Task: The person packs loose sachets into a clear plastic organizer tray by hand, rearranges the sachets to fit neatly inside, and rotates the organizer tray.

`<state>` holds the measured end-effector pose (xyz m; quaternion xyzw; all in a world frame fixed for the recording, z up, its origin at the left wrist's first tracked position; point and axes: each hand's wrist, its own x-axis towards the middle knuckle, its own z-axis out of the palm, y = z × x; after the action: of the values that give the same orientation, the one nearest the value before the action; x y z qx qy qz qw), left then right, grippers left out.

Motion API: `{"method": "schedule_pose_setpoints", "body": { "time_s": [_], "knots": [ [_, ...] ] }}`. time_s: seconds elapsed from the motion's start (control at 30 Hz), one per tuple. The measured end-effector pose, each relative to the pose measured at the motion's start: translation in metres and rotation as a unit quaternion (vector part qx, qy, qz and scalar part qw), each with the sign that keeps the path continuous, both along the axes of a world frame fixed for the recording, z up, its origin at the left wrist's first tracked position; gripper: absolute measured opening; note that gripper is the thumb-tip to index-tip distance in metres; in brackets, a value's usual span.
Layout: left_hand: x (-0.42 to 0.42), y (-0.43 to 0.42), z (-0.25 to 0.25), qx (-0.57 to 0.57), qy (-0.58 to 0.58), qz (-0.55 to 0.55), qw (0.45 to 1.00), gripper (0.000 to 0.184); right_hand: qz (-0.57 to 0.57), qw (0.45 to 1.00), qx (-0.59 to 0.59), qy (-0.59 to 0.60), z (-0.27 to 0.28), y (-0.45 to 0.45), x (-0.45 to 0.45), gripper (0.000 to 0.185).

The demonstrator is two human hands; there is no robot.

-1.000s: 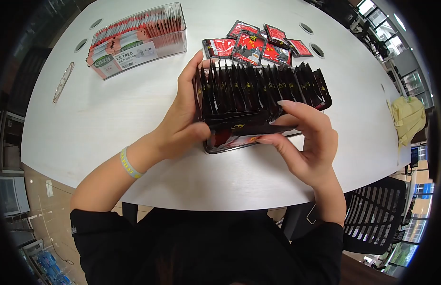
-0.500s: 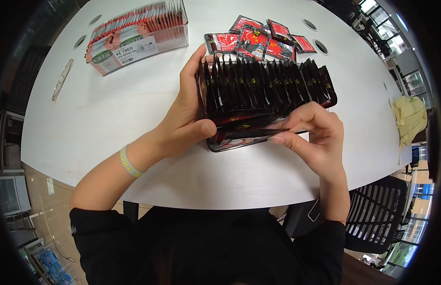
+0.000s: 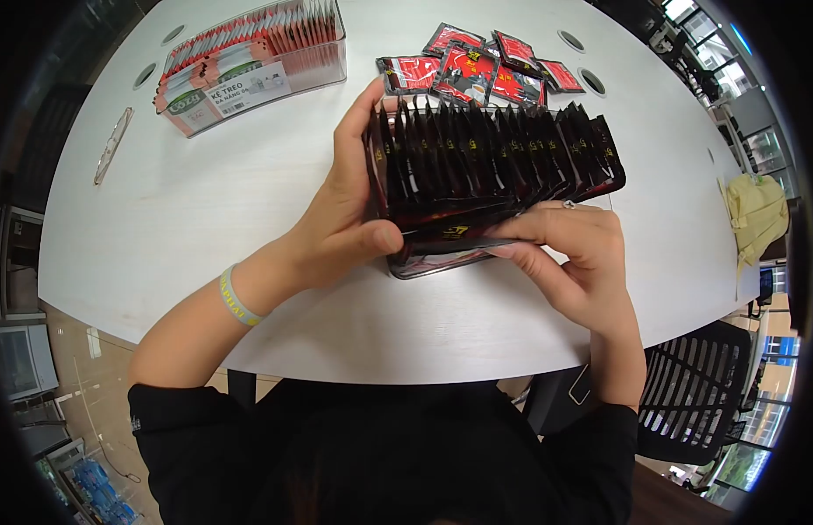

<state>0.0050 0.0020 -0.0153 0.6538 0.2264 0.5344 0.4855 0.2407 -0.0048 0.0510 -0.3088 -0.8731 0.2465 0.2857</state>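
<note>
A clear plastic box [image 3: 446,268] packed with a row of dark coffee sachets [image 3: 476,162] sits in front of me on the table. My left hand [image 3: 343,214] grips its left end, thumb at the near corner and fingers around the far side. At the near side of the box, my right hand [image 3: 577,249] pinches the edge of one dark sachet [image 3: 450,234] between thumb and fingers. That sachet lies partly inside the box, in front of the row. The right fingertips are partly hidden behind it.
Several red and black sachets [image 3: 468,72] lie in a loose pile beyond the box. To the far left stands another clear box [image 3: 319,74] full of pink-red packets. A clear flat strip [image 3: 114,147] lies at the left. A chair [image 3: 695,394] stands at the right.
My right fingers have moved slightly left and further over the near side of the box with the sachet. The box has shifted a little to the right; my left hand keeps its grip.
</note>
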Motion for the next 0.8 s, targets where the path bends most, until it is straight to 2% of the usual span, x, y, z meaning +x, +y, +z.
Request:
{"method": "schedule_pose_setpoints", "body": {
  "time_s": [0.1, 0.17, 0.2, 0.27, 0.3, 0.37, 0.4, 0.47, 0.57, 0.8],
  "knots": [
    [-0.002, -0.002, 0.000, 0.012, 0.041, 0.009, 0.999, 0.119, 0.015, 1.000, 0.019, 0.002, -0.001, 0.003, 0.000, 0.012],
    [0.001, -0.005, 0.008, -0.051, 0.111, 0.047, 0.991, 0.136, 0.020, 1.000, 0.017, -0.006, -0.002, 0.002, -0.002, 0.011],
    [0.002, -0.004, 0.006, -0.052, 0.112, 0.047, 0.991, 0.136, 0.025, 0.999, 0.016, -0.012, -0.003, 0.002, -0.003, 0.011],
    [0.002, -0.002, -0.001, -0.013, 0.022, 0.012, 1.000, 0.123, 0.018, 1.000, 0.014, 0.012, -0.010, 0.001, -0.006, 0.011],
    [0.003, -0.002, -0.002, -0.012, 0.024, 0.011, 1.000, 0.123, 0.010, 0.999, 0.013, 0.035, -0.012, 0.001, -0.006, 0.012],
    [0.004, -0.002, -0.003, -0.016, -0.008, 0.006, 1.000, 0.136, 0.005, 1.000, 0.000, 0.026, -0.007, 0.000, -0.004, 0.013],
    [0.001, 0.000, -0.005, -0.016, -0.007, 0.005, 1.000, 0.136, 0.000, 1.000, -0.016, 0.014, -0.005, -0.001, -0.003, 0.016],
    [-0.006, 0.006, -0.009, 0.183, 0.115, 0.028, 0.976, 0.148, -0.004, 1.000, -0.009, 0.020, -0.004, -0.001, 0.001, 0.016],
    [-0.002, 0.001, -0.001, 0.192, 0.160, 0.063, 0.966, 0.151, -0.004, 1.000, -0.014, 0.012, -0.003, 0.000, 0.004, 0.014],
    [0.001, -0.001, -0.006, 0.170, 0.135, 0.072, 0.973, 0.137, -0.012, 0.998, -0.058, 0.024, -0.004, 0.002, 0.003, 0.010]
  ]
}}
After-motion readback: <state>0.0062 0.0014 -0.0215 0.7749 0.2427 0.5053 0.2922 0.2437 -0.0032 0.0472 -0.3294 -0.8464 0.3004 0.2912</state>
